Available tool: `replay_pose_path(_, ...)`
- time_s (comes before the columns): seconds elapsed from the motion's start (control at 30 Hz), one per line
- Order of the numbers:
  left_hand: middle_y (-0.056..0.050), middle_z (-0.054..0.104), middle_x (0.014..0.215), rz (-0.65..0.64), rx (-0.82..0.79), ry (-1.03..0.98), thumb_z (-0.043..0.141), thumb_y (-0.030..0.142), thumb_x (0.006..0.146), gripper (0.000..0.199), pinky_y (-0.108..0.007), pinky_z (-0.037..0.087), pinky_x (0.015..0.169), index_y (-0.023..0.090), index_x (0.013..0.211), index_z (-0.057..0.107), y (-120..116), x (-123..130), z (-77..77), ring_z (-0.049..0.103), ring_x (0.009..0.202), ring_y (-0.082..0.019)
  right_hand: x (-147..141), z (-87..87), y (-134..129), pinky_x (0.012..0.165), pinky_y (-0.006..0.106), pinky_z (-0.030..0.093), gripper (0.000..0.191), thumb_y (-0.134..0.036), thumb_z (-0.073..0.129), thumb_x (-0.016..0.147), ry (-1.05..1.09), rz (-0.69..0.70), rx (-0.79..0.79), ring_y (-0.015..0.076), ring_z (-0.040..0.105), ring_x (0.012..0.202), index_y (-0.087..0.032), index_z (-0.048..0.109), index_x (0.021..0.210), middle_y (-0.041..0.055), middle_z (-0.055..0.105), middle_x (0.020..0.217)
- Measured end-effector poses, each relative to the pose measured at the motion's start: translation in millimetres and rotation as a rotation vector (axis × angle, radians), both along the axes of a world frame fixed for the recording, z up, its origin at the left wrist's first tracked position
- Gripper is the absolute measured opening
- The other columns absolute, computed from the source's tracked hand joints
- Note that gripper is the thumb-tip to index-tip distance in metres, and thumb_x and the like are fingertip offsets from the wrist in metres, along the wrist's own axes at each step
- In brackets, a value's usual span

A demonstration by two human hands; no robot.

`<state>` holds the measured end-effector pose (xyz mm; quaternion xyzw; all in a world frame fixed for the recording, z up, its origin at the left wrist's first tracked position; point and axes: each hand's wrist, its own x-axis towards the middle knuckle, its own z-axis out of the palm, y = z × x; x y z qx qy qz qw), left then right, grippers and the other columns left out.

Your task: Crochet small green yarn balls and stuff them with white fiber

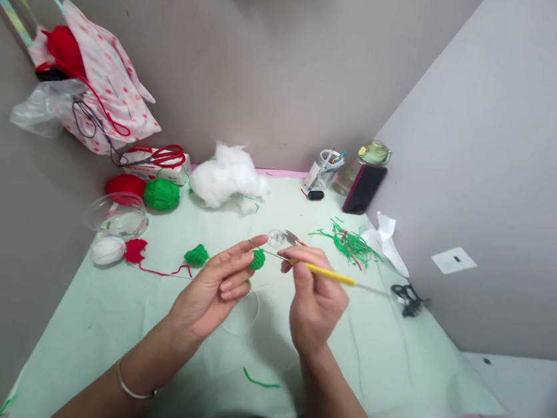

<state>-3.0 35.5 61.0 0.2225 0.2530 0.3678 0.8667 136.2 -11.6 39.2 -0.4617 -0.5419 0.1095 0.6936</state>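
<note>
Between the fingers of my left hand (223,280) is a small green crochet piece (258,259), pinched near the middle of the view. My left index finger points out to the right above it. My right hand (317,300) grips a yellow-handled crochet hook (326,272), whose thin metal tip reaches left to the green piece. Whether a loop sits on the hook is too small to tell. A second green crochet piece (197,255) lies on the table just left of my left hand. Beneath my hands a thin white strand (257,310) curves over the cloth.
Red yarn (124,188), green yarn (162,194), a clear plastic tub (124,218) and white yarn (107,251) are at the left. White stuffing (229,176) lies at the back. A phone (364,189), green yarn scraps (352,244) and a black clip (407,299) are at the right.
</note>
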Motion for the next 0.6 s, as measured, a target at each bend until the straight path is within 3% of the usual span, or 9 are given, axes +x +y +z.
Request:
replay_pose_path(0.1, 0.007, 0.047, 0.069, 0.040, 0.098, 0.059, 0.082, 0.015, 0.078, 0.033, -0.010, 0.026, 0.040, 0.018, 0.111, 0.078, -1.2, -0.3, 0.9, 0.025, 0.043, 0.004, 3.0, 3.1, 2.7, 0.066, 0.030, 0.053, 0.019, -0.025, 0.056, 0.101, 0.300, 0.194, -0.113, 0.0139, 0.061, 0.070, -0.025, 0.074, 0.098, 0.0026, 0.070, 0.087)
replay_pose_path(0.2, 0.002, 0.061, 0.089, 0.071, 0.271, 0.182, 0.080, 0.018, 0.082, 0.035, -0.011, 0.029, 0.043, 0.024, 0.117, 0.076, -5.9, 2.3, -0.6, 0.035, 0.045, 0.005, 2.5, 3.2, 3.6, 0.070, 0.029, 0.052, 0.015, -0.027, 0.062, 0.098, 0.268, 0.232, -0.184, 0.0144, 0.063, 0.077, -0.024, 0.076, 0.096, 0.0028, 0.071, 0.090)
replay_pose_path(0.3, 0.001, 0.062, 0.091, 0.091, 0.369, 0.259, 0.076, 0.023, 0.087, 0.031, -0.013, 0.031, 0.045, 0.026, 0.118, 0.076, -8.1, 3.5, -2.4, 0.038, 0.047, 0.004, 2.7, 1.5, 4.1, 0.070, 0.028, 0.052, 0.014, -0.028, 0.063, 0.098, 0.269, 0.202, -0.196, 0.0139, 0.064, 0.077, -0.024, 0.076, 0.097, 0.0023, 0.072, 0.089)
replay_pose_path(0.47, 0.002, 0.058, 0.093, 0.088, 0.402, 0.301, 0.076, 0.025, 0.087, 0.029, -0.016, 0.030, 0.045, 0.027, 0.116, 0.076, -6.0, 1.4, -3.1, 0.038, 0.046, 0.004, 6.3, -1.0, 5.8, 0.064, 0.029, 0.052, 0.020, -0.037, 0.060, 0.099, 0.449, 0.274, -0.236, 0.0131, 0.062, 0.066, -0.020, 0.069, 0.093, 0.0031, 0.072, 0.084)
replay_pose_path(0.6, 0.003, 0.054, 0.091, 0.097, 0.426, 0.324, 0.078, 0.026, 0.085, 0.033, -0.017, 0.030, 0.045, 0.028, 0.118, 0.075, -5.6, 0.1, -4.1, 0.038, 0.047, 0.003, 6.9, -0.8, 4.4, 0.067, 0.030, 0.053, 0.022, -0.037, 0.055, 0.102, 0.424, 0.280, -0.218, 0.0136, 0.063, 0.067, -0.019, 0.066, 0.095, 0.0041, 0.073, 0.085)
